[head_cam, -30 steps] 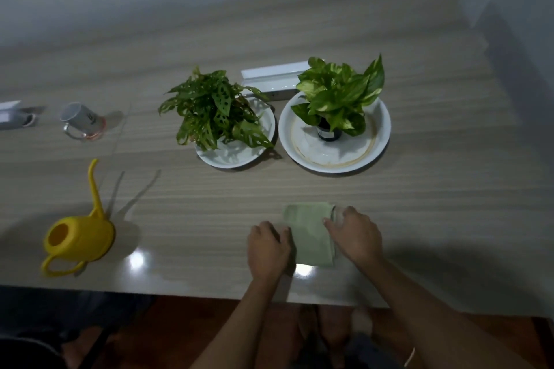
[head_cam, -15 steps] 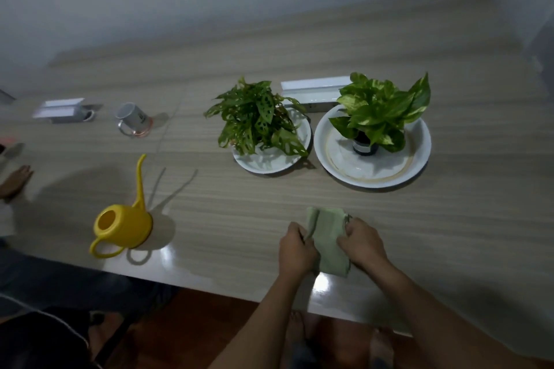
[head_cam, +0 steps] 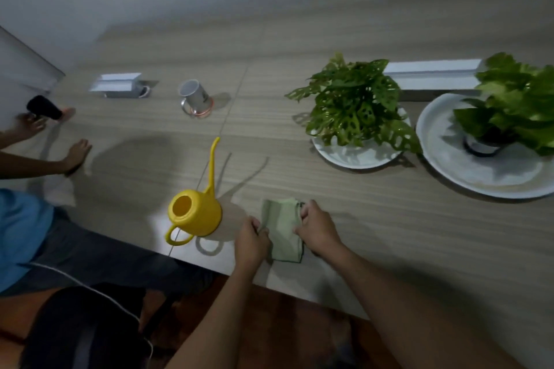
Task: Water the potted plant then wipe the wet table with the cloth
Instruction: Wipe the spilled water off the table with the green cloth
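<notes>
A folded light green cloth (head_cam: 281,228) lies near the front edge of the wooden table (head_cam: 329,189). My left hand (head_cam: 250,243) pinches its left edge and my right hand (head_cam: 317,228) grips its right edge. A yellow watering can (head_cam: 195,214) with a long thin spout stands just left of my left hand. Two potted plants sit on white plates further back: a holey-leaved plant (head_cam: 353,105) on a small plate (head_cam: 356,156), and a broad-leaved plant (head_cam: 515,99) on a larger plate (head_cam: 479,171) at the right.
A metal mug (head_cam: 196,96) and a white box (head_cam: 117,85) stand at the back left. A long white box (head_cam: 431,75) lies behind the plants. Another person sits at the left, one hand (head_cam: 76,153) on the table, the other (head_cam: 30,124) by a black object (head_cam: 43,107).
The view has swung left, so the plants now sit at the right and the other person shows. Both hands stay on the cloth and have bunched its edges slightly.
</notes>
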